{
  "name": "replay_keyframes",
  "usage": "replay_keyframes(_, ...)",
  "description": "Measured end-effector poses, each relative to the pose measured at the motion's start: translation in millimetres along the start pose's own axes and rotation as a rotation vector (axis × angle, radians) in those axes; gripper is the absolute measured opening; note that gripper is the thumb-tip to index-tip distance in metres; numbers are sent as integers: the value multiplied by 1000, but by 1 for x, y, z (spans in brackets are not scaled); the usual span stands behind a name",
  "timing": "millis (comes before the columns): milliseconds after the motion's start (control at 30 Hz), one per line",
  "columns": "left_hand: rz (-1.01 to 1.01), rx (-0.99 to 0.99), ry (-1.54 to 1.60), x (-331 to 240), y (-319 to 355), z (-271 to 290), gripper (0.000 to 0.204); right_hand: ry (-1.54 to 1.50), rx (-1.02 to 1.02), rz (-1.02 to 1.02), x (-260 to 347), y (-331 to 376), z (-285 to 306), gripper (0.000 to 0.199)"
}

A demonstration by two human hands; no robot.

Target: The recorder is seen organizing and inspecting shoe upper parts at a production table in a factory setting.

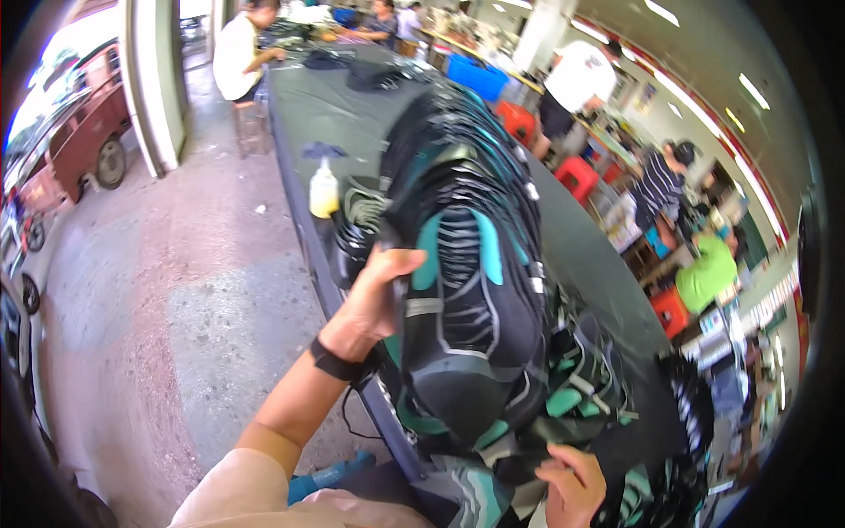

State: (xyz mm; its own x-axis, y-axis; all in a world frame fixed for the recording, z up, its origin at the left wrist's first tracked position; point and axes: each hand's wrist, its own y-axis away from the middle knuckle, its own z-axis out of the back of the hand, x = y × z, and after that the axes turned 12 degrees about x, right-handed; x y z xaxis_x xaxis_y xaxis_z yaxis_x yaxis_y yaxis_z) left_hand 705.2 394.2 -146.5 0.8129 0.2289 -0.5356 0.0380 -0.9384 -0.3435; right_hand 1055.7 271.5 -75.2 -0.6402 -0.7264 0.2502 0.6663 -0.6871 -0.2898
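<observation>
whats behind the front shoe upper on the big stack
Behind the front upper, a row of similar black uppers runs back along the dark table, some teal showing. Overlap covers most of each one.

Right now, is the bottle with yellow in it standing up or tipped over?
Standing up: the bottle sits on the table with its yellow part at the bottom and its narrower neck on top.

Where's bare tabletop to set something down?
The tabletop is bare between its right edge and the stack of shoe uppers, and beyond the bottle, left of the stack. It's crowded around the right hand, with loose shoe uppers.
</observation>
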Motion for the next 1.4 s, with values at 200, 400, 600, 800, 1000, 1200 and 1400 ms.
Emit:
replay_keyframes(200, 82, 67, 97, -39, -77, 24, 33, -2, -41, -177, -12, 26, -3, 15)
replay_keyframes(400, 151, 7, -64, -70, -147, 88, 31, 8, -25, -301, -21, 50, -7, 15)
replay_keyframes(600, 159, -54, -63, -85, -180, 118, 33, -141, 1, -470, -40, 62, -17, 16)
replay_keyframes(800, 175, -96, -54, -102, -205, 137, 43, -210, 13, -514, -58, 62, -26, 21)
replay_keyframes(1000, 109, -162, -114, -101, -245, 195, 41, -237, 9, -526, -66, 59, -26, 23)
replay_keyframes(1200, 119, -461, -195, -83, -250, 290, 14, -236, 13, -517, -71, 58, -23, 24)
replay_keyframes(1400, -63, -704, -484, -48, -251, 289, 69, -224, 23, -523, -72, 60, -22, 24)
